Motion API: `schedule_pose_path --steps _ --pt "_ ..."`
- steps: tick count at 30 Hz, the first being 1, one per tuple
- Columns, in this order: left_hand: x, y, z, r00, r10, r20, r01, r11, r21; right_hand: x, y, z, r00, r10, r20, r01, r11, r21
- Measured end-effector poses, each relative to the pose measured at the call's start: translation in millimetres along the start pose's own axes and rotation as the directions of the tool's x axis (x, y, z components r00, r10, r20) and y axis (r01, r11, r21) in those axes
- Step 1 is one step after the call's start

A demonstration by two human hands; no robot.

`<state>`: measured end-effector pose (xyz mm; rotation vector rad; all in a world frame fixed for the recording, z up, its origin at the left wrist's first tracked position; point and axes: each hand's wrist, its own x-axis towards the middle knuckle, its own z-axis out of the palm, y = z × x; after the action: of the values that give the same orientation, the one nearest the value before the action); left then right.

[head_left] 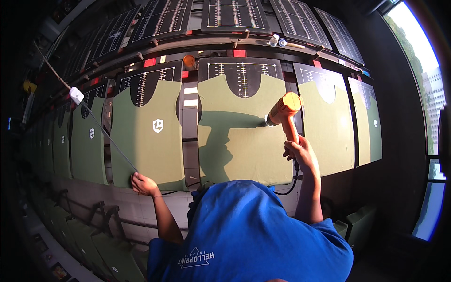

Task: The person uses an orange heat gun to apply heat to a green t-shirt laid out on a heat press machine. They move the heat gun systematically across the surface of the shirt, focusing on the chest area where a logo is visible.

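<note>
My right hand (303, 152) is wrapped round the handle of an orange hair dryer (289, 105). The dryer's dark nozzle points left, just over a small white print (267, 121) on an olive-green shirt panel (244, 160); the nozzle hides most of that print. My left hand (144, 184) pinches a dark power cord (110, 138) over the lower edge of the neighbouring green panel (141, 141), which bears a white shield print (158, 125). That cord runs up to a white socket connector (76, 96) hanging at the left. Shadows of my head and the dryer fall on the middle panel.
Green panels lie on black boards (211, 68) with marked scales, in a row to both sides. Behind runs a rail (188, 42) with a small bottle (274, 40) on it and more boards beyond. An orange cup (189, 61) stands between boards. A window (418, 61) is at right.
</note>
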<state>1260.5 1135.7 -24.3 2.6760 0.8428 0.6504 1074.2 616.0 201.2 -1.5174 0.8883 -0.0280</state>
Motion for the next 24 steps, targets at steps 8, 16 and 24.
schedule_pose_path --steps 8,16,24 --pt "-1 5 -6 1.0 -0.016 0.023 0.017 1.0 -0.01 0 7 -1 1.0 0.002 0.004 -0.002 1.0 -0.007" --pt "0 2 -2 1.0 -0.005 0.008 0.005 1.0 -0.013 5 8 -6 1.0 0.013 -0.01 -0.013 1.0 -0.002" --pt "1 -1 0 1.0 0.007 0.006 -0.007 1.0 -0.019 3 11 -9 1.0 0.02 -0.018 -0.02 1.0 0.001"
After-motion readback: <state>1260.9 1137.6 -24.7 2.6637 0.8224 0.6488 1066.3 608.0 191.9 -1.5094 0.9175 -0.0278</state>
